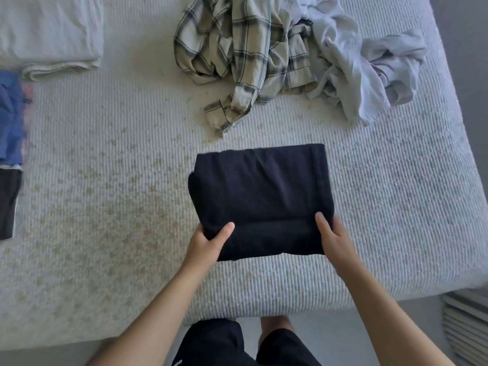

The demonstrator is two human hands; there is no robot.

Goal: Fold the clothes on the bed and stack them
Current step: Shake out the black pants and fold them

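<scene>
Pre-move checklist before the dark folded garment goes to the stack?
1. Left hand grips the dark garment at its near left corner: ok.
2. Right hand grip on the near right corner: ok.
3. Garment folded into a compact rectangle: ok.
4. Stack at the left edge in view: partly, cropped.
5. Plaid shirt and pale garment still unfolded: not ok.
6. Fingers under the garment: cannot tell.

bed (396, 194) | on it: folded dark garment (261, 191), plaid shirt (237, 48), crumpled pale garment (356, 67), folded white sheet (50, 33)
</scene>
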